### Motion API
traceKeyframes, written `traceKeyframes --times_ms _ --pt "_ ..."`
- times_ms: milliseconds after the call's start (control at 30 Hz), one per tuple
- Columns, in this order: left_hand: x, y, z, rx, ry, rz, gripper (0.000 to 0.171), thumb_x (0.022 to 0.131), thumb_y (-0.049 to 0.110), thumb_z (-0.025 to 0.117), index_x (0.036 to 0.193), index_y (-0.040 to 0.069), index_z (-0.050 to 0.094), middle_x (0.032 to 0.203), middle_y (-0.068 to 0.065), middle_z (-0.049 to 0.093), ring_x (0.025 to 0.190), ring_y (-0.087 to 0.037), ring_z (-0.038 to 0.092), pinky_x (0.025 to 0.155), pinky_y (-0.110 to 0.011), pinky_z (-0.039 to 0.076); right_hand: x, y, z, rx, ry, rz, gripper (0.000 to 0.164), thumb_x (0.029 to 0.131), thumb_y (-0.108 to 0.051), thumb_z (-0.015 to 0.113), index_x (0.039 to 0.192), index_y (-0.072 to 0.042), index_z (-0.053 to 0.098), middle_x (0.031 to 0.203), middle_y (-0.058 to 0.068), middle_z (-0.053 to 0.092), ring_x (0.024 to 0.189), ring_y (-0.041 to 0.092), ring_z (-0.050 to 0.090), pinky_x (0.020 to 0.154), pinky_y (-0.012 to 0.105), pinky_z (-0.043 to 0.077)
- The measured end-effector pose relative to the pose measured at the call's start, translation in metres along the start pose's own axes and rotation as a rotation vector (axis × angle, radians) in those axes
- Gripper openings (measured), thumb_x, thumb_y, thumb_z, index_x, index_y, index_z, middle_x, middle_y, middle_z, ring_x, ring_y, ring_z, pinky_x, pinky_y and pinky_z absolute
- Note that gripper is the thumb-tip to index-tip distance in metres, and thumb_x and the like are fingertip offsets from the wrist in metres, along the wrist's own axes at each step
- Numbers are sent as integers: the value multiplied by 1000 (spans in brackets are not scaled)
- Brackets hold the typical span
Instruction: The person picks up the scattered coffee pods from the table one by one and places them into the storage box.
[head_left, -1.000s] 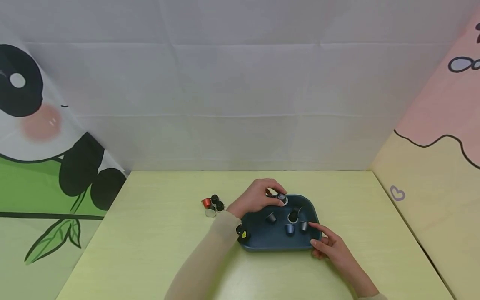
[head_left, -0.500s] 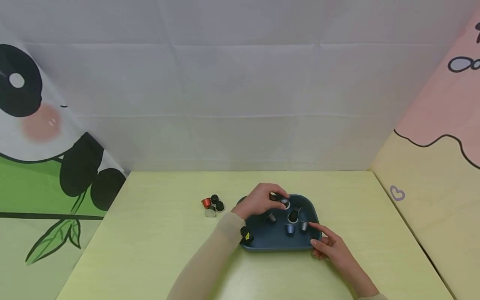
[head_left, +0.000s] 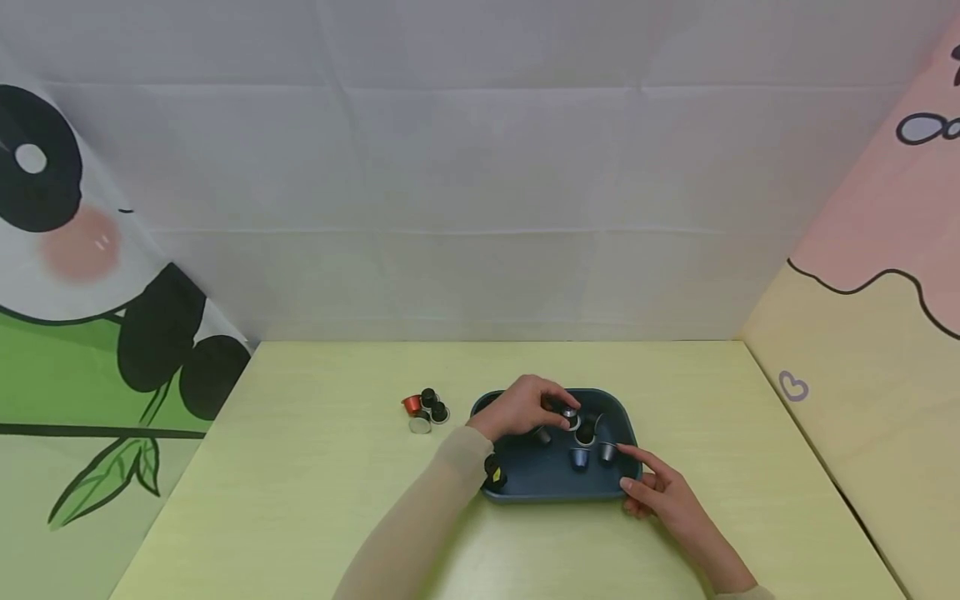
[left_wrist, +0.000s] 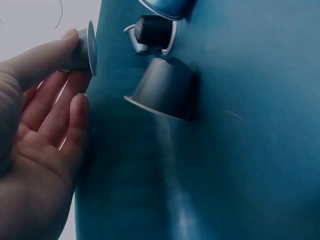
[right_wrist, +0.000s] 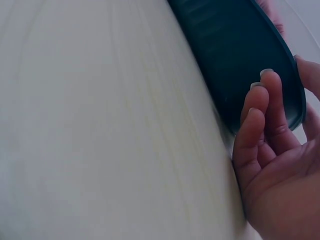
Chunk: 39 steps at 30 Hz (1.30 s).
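My left hand (head_left: 525, 408) pinches a silver-grey coffee capsule (left_wrist: 84, 52) between thumb and fingers, over the far middle of the dark blue tray (head_left: 532, 485). Just beside it in the tray are a black capsule (head_left: 585, 432), a blue capsule (head_left: 579, 458) and a silver capsule (head_left: 608, 452). Another grey capsule (left_wrist: 165, 87) lies below the left hand, its rim tipped sideways. At the tray's near right corner, my right hand (head_left: 660, 492) grips the edge. Its fingers (right_wrist: 250, 127) curl against the tray's underside, and the thumb stays up at the rim.
To the left of the tray, a small cluster stands on the pale yellow table (head_left: 315, 500): a red capsule (head_left: 412, 405), black capsules (head_left: 439, 412) and a pale one (head_left: 420, 424). A white cloth (head_left: 480, 208) hangs behind the table, with printed panels on both sides.
My left hand has brought its capsule from the tray's far edge a little toward me and right, closer to the black capsule. The right hand and the tray stay put.
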<state>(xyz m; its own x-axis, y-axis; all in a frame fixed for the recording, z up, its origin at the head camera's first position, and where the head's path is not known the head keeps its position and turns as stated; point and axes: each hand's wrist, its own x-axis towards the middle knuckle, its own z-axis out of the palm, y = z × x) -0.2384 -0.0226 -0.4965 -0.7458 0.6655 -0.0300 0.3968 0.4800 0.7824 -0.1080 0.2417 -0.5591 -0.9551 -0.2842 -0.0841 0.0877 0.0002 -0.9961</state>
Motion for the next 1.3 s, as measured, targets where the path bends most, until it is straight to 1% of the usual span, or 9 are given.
traceKeyframes --times_ms 133,200,267,367,533,800,933,1167,1300 --pt "1 -4 2 34 -16 -17 30 86 16 80 115 18 75 110 11 69 82 -3 60 72 -21 48 0 0 0 -8 -9 -7 48 98 -6 62 144 -7 48 73 5 63 63 14 62 60 28 54" --pt "2 -6 3 33 -23 -19 30 86 15 80 115 18 76 111 11 69 85 -3 60 73 -21 49 0 0 1 -12 3 5 49 98 -7 63 144 -5 47 73 6 64 63 14 63 61 28 54" --pt "3 -7 3 33 -30 -16 30 85 14 80 115 17 76 111 10 69 84 -3 61 71 -21 50 1 1 1 -15 17 20 50 97 -7 64 144 -4 46 72 6 64 62 14 63 61 28 55" --pt "4 -9 4 28 -45 -10 30 85 12 80 115 16 76 109 10 69 79 -5 60 68 -22 49 1 1 0 -14 17 16 50 97 -7 64 144 -4 46 72 5 64 62 14 63 61 28 55" --pt "6 -12 7 69 -85 -13 31 85 10 80 115 19 76 109 12 68 76 -6 56 65 -21 47 1 2 -1 6 -14 -18 48 98 -5 63 144 -7 48 72 4 64 63 13 63 60 28 54" --pt "7 -12 10 118 -134 -71 33 85 9 80 115 23 75 110 11 67 78 -7 56 65 -21 48 1 3 -1 10 -19 -19 48 98 -5 62 145 -9 49 73 3 63 63 13 63 61 27 54" --pt "8 -12 12 119 -143 -86 34 85 7 79 115 22 75 110 9 67 78 -7 57 64 -22 49 1 3 -1 14 -15 -19 48 98 -5 62 144 -10 50 73 4 63 63 13 63 60 27 54" --pt "9 -14 14 114 -146 -78 33 86 6 79 115 22 75 115 10 67 93 -5 60 70 -21 50 1 3 -1 4 0 3 48 97 -7 64 143 -8 49 72 4 63 63 14 63 60 28 54" --pt "8 -14 14 94 -144 -81 33 86 7 79 115 22 75 114 11 67 92 -5 61 70 -21 50 1 3 -1 2 8 19 49 97 -8 65 143 -8 50 71 4 63 63 14 63 61 28 55"
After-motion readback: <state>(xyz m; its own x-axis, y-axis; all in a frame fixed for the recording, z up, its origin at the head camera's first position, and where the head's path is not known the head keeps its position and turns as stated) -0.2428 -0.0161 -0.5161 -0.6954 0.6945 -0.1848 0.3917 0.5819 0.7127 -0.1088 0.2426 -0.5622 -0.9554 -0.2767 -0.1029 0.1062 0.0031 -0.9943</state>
